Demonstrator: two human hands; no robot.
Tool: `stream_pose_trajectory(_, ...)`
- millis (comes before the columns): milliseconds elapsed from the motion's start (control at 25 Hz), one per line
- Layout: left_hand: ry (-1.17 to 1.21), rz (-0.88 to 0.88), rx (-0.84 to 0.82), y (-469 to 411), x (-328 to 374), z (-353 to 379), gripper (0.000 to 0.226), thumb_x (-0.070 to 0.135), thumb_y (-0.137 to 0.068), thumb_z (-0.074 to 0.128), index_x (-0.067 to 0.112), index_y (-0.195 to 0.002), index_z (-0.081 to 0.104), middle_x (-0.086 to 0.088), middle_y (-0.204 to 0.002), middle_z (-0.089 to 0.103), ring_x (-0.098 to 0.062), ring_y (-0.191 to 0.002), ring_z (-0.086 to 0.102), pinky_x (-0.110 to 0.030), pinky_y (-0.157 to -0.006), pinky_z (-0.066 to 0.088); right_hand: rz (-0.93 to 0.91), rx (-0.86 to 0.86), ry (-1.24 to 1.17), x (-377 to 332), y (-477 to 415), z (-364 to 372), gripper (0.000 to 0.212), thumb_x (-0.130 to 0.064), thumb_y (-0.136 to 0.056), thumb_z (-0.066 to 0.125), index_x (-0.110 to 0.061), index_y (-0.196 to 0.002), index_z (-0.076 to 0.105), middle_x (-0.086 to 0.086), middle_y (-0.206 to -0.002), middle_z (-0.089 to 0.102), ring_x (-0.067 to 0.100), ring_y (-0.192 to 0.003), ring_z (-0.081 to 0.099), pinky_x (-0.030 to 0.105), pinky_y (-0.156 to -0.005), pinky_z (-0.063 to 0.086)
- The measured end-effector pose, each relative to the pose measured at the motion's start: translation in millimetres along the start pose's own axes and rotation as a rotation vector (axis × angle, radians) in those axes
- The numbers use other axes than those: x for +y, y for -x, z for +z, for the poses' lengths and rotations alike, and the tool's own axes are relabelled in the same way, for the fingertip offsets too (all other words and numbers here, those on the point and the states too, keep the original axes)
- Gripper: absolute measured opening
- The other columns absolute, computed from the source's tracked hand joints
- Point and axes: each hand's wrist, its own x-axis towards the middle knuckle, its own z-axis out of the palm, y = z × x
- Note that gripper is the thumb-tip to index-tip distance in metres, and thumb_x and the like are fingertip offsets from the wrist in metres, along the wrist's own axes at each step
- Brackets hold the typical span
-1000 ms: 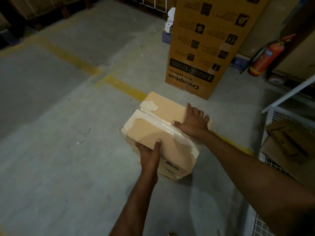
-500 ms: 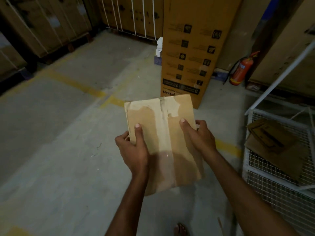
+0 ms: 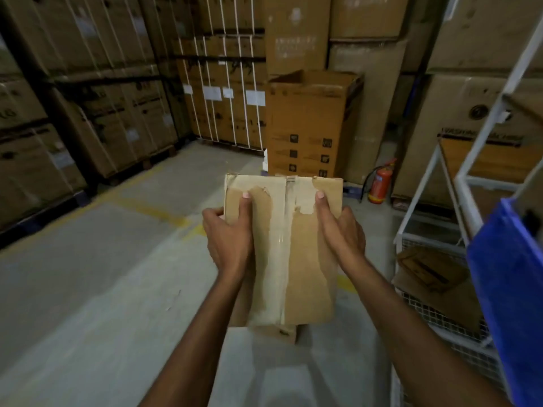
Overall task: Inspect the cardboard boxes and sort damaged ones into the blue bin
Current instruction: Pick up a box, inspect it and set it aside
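Holding a small cardboard box (image 3: 305,259) off the floor at mid-frame, both forearms stretched forward. Left hand (image 3: 229,239) clasps the box's left edge: thumb flat along the upper face, fingers curled round the side. Right hand (image 3: 340,233) mirrors it on the right edge, thumb straight on top. Upper face tilted toward the camera. Clear tape strip (image 3: 283,245) runs down its centre, with the outer paper torn near the far edge. Blue bin (image 3: 511,289) at far right, beside a white wire cage (image 3: 435,333) holding flattened cardboard. Red fire extinguisher (image 3: 379,183) stands behind.
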Motion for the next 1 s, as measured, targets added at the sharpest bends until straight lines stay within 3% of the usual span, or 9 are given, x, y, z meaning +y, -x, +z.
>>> stream_pose_trajectory(120, -0.019, 0.055, 0.008, 73, 36, -29, 0.066, 0.079, -0.087, 0.061, 0.023, -0.117, 0.04, 0.006, -0.104, 0.056, -0.019, -0.092, 0.055, -0.035, -0.08, 0.045, -0.063, 0.017, -0.14, 0, 50, -57, 0.079, -0.084, -0.088, 0.046, -0.02, -0.135, 0.052, 0.006, -0.128, 0.065, 0.031, -0.118, 0.062, 0.048, -0.102, 0.05)
stream_pose_trajectory(200, -0.063, 0.102, 0.036, 124, 43, -47, 0.071, 0.083, -0.083, 0.061, 0.024, -0.118, 0.039, 0.005, -0.105, 0.056, -0.021, -0.092, 0.056, -0.036, -0.081, 0.049, -0.122, 0.018, -0.139, 3, 89, -92, 0.076, -0.08, -0.089, 0.049, -0.021, -0.138, 0.046, 0.004, -0.126, 0.063, 0.028, -0.114, 0.061, 0.046, -0.098, 0.05)
stream_pose_trajectory(440, -0.073, 0.149, 0.155, 251, 80, -103, 0.082, 0.089, -0.075, 0.059, 0.019, -0.114, 0.04, 0.0, -0.106, 0.06, -0.023, -0.091, 0.059, -0.033, -0.073, 0.043, -0.266, 0.138, -0.095, 3, 201, -193, 0.08, -0.095, -0.079, 0.037, -0.03, -0.124, 0.045, -0.004, -0.11, 0.065, 0.021, -0.095, 0.066, 0.044, -0.084, 0.057)
stream_pose_trajectory(560, -0.043, 0.25, 0.161, 307, 98, -129, 0.077, 0.084, -0.077, 0.064, 0.021, -0.115, 0.042, 0.001, -0.112, 0.059, -0.02, -0.095, 0.058, -0.034, -0.076, 0.043, -0.282, 0.219, -0.11, 4, 251, -243, 0.07, -0.083, -0.087, 0.048, -0.024, -0.123, 0.05, -0.005, -0.108, 0.061, 0.018, -0.096, 0.062, 0.035, -0.078, 0.044)
stream_pose_trajectory(640, -0.052, 0.315, 0.065, 341, 99, -145, 0.078, 0.077, -0.078, 0.071, 0.02, -0.125, 0.045, -0.002, -0.124, 0.062, -0.022, -0.106, 0.062, -0.037, -0.082, 0.05, -0.265, 0.178, -0.114, 14, 282, -277, 0.066, -0.075, -0.09, 0.055, -0.023, -0.129, 0.046, -0.003, -0.112, 0.058, 0.022, -0.106, 0.062, 0.036, -0.081, 0.041)
stream_pose_trajectory(760, -0.031, 0.36, -0.137, 398, 97, -170, 0.09, 0.067, -0.07, 0.085, 0.025, -0.137, 0.042, 0.004, -0.129, 0.058, -0.021, -0.116, 0.061, -0.044, -0.096, 0.055, -0.305, 0.115, -0.131, 42, 335, -334, 0.077, -0.063, -0.087, 0.071, -0.024, -0.144, 0.038, 0.002, -0.135, 0.059, 0.028, -0.124, 0.058, 0.047, -0.099, 0.049)
stream_pose_trajectory(880, 0.011, 0.396, -0.132, 459, 94, -184, 0.092, 0.067, -0.069, 0.086, 0.028, -0.141, 0.045, 0.008, -0.13, 0.058, -0.015, -0.113, 0.059, -0.041, -0.097, 0.055, -0.356, 0.198, -0.127, 62, 381, -389, 0.071, -0.059, -0.085, 0.075, -0.026, -0.141, 0.044, -0.006, -0.132, 0.06, 0.02, -0.12, 0.058, 0.041, -0.095, 0.048)
stream_pose_trajectory(1000, 0.014, 0.448, -0.229, 520, 112, -177, 0.101, 0.07, -0.066, 0.086, 0.031, -0.147, 0.041, 0.002, -0.142, 0.059, -0.022, -0.124, 0.06, -0.051, -0.102, 0.055, -0.364, 0.233, -0.135, 81, 409, -451, 0.078, -0.056, -0.084, 0.076, -0.031, -0.147, 0.037, -0.015, -0.131, 0.051, 0.01, -0.118, 0.05, 0.039, -0.096, 0.043)
